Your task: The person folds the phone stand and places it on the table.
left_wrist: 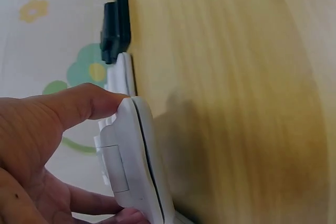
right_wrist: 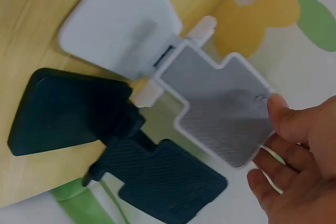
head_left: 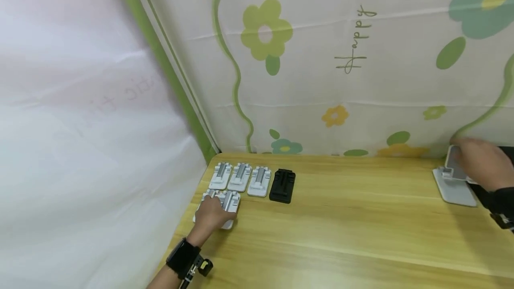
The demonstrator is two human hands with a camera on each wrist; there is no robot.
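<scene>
Flowered cloth hangs behind a pale wooden table (head_left: 361, 235), and a plain white sheet closes off the side next to the left hand.

That left hand (head_left: 210, 215) lies over a folded white stand (head_left: 225, 204) at the near corner of the table. In the left wrist view its fingers (left_wrist: 79, 106) curl over the top plate while the thumb seems to come in from below, so the hand is grasping the stand, which lies flat on the wood. To lift it well, I would judge that the fingertips should hook under the near edge and draw the piece toward the wrist, since the space beyond the knuckles is taken.

Just beyond the fingertips lies a row of three more folded white stands (head_left: 240, 177), with a folded black stand (head_left: 283, 185) at the end of that row farthest from the hand. They lie close together and would be knocked by a forward push.

The right hand (head_left: 479, 164) is well away across the table. Its fingers (right_wrist: 294, 124) touch the tilted plate of an opened white stand (right_wrist: 210, 103), whose base sits flat on the wood; whether they truly pinch the plate I cannot tell, as the far side is hidden. An opened black stand (right_wrist: 73, 108) stands just beside it, below the palm in the wrist view, and crowds any sideways move.
</scene>
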